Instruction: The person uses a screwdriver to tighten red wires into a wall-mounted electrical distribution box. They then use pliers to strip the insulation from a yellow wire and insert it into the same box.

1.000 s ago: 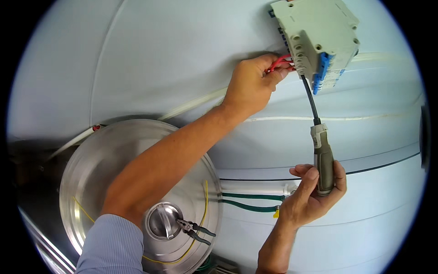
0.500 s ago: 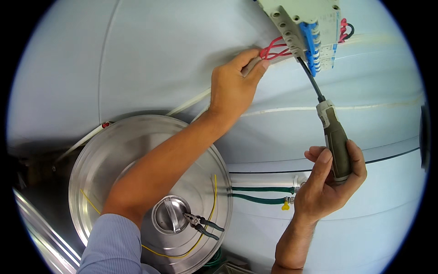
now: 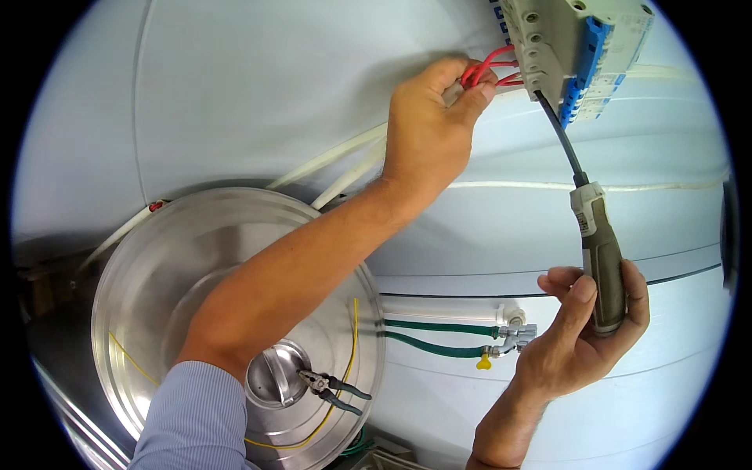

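Observation:
At the upper right, a row of circuit breakers [image 3: 548, 59] with blue levers is fixed to the wall. Red wires [image 3: 493, 64] run into its left side, and my left hand [image 3: 435, 117] pinches them just short of the terminals. My right hand [image 3: 587, 329] holds a screwdriver [image 3: 603, 266] by its grey-and-brown handle, low on the grip. The dark shaft points up and left, its tip at a terminal hole near the lower edge of the breakers. Whether the tip sits in a screw head is hidden.
Below my left arm stands a large round metal lid [image 3: 196, 258]. Pliers [image 3: 333, 388] with dark handles and a yellow wire [image 3: 356, 337] lie on it. Green hoses [image 3: 439, 325] lead to a metal valve [image 3: 513, 337]. White cable conduit [image 3: 337, 157] runs along the wall.
The view has shifted, so the breakers sit further right and higher. My left hand is still pinching the red wires, now closer to the terminals. The screwdriver tip stays at the breakers.

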`<state>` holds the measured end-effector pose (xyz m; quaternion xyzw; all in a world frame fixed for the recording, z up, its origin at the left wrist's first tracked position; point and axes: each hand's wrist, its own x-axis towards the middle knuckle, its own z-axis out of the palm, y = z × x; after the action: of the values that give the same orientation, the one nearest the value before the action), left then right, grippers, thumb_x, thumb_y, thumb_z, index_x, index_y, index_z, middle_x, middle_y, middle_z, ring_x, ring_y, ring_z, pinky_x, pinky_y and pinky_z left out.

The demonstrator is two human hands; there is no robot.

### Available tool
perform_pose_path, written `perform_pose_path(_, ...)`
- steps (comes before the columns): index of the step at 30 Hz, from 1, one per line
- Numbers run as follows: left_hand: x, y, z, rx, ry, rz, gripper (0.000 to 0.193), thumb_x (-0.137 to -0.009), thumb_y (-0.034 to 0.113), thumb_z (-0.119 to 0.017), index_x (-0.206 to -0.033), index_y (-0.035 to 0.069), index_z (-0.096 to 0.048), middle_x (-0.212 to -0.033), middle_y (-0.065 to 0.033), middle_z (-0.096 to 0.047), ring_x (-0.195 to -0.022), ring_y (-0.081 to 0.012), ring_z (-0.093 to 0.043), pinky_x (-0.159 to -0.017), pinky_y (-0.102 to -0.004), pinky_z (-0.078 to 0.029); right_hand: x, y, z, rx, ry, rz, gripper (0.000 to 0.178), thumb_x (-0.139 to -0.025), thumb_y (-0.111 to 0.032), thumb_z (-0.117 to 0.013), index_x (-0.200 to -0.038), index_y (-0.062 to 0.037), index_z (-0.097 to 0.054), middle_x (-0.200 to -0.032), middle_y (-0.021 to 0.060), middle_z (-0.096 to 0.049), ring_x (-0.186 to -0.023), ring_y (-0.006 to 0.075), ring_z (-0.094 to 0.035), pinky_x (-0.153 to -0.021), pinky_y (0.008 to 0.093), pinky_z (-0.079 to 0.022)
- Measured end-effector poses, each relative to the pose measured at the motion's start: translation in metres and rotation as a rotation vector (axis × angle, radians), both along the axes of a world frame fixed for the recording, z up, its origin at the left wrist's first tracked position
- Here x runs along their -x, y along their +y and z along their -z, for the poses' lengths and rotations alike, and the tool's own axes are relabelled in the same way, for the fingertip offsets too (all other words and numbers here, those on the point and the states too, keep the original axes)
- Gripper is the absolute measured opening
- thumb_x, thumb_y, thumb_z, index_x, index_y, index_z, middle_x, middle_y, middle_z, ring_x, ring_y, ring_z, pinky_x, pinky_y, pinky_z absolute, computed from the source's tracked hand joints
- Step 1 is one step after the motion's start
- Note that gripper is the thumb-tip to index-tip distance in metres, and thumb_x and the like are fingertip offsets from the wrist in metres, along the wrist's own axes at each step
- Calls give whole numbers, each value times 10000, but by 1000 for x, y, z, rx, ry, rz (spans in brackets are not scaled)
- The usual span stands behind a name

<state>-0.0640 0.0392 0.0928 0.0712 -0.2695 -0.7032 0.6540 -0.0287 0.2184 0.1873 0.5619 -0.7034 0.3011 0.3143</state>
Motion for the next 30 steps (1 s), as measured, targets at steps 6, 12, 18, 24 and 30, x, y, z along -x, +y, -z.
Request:
perform_pose_path(6,14,-12,7,54,-5,-118,119,-923,75,-685,-994,-21,-689,-812,5,-667,-672,-29,-485,-593,-199,-411,6,-2,2,-24,-24,-34,433,-991,-118,-585,-1332,18,-357,-1003,178,-612,-689,156,-639,-621,268,-580)
perform_pose_path(12,11,-9,3,97,-22,-40,125,-930,61,-664,-1009,-32,-691,-835,-41,-709,-680,-36,-514,-610,-203,-429,7,3,-1,-52,27,-78,416,-994,-86,-562,-1338,27,-359,-1182,201,-531,-712,163,-644,-640,282,-591)
perform_pose_path(18,8,-13,3,58,-32,3,131,-921,69,-663,-1000,-30,-697,-828,-40,-714,-654,-34,-490,-586,-204,-399,3,1,-7,-91,-18,-57,388,-1009,-97,-548,-1336,36,-388,-1091,196,-598,-780,173,-673,-679,290,-604)
perform_pose_path(24,0,-17,2,67,-22,73,141,-910,108,-674,-954,-19,-716,-804,-18,-706,-650,-45,-476,-577,-215,-385,12,-2,-10,-139,142,-121,363,-1011,-97,-552,-1327,36,-434,-1050,192,-640,-756,167,-676,-652,283,-605)
perform_pose_path(30,-7,-11,-4,17,-64,156,140,-904,106,-671,-962,-5,-733,-775,4,-677,-649,-45,-445,-574,-230,-372,12,4,-22,-139,211,-22,324,-974,-42,-582,-1272,33,-482,-1117,197,-566,-643,139,-641,-549,249,-558)
